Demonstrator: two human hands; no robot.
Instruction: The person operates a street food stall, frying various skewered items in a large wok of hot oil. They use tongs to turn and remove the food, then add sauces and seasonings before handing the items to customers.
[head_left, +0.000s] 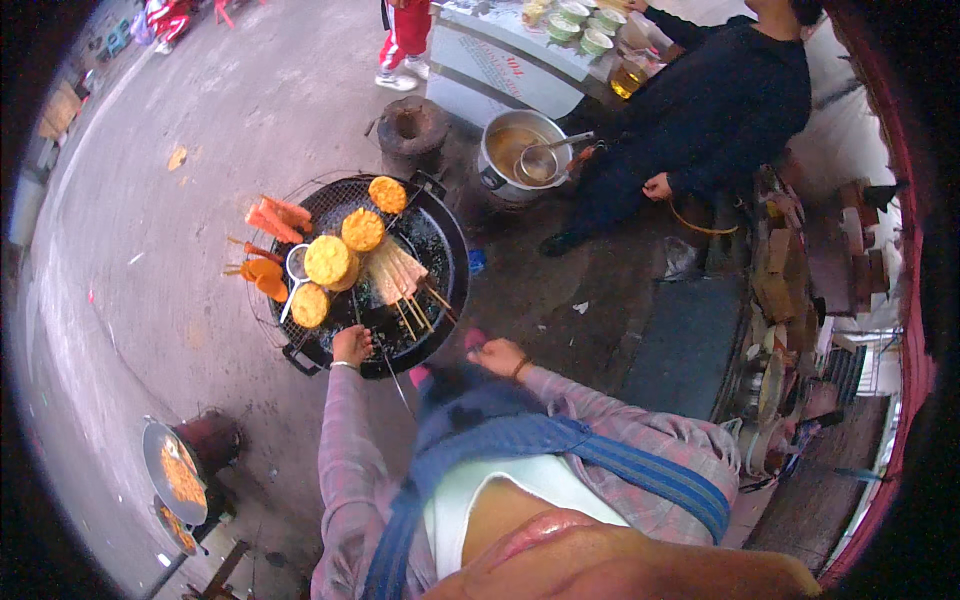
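Observation:
My left hand (352, 346) is at the near rim of a wide black frying pan (450, 300), fingers curled around a thin metal rod (395, 375) that slants past the rim. My right hand (499, 357) hangs beside the pan with bent fingers, above a pink shoe (475, 339); whether it holds anything is unclear. Round golden fried cakes (328, 260) are stacked on the wire rack (315, 199) over the pan. Flat skewered pieces (394, 270) lie to their right, sticks towards me. A small white-handled strainer (296, 277), reddish sausages (277, 217) and orange skewered slices (264, 277) are on the left.
A pot of broth (523, 150) with a ladle (538, 161) stands beyond, beside a clay stove (412, 127). A person in dark clothes (697, 112) stands right of the pot, near a metal table (502, 67) with several bowls (574, 26). A food-filled wok (176, 469) is lower left.

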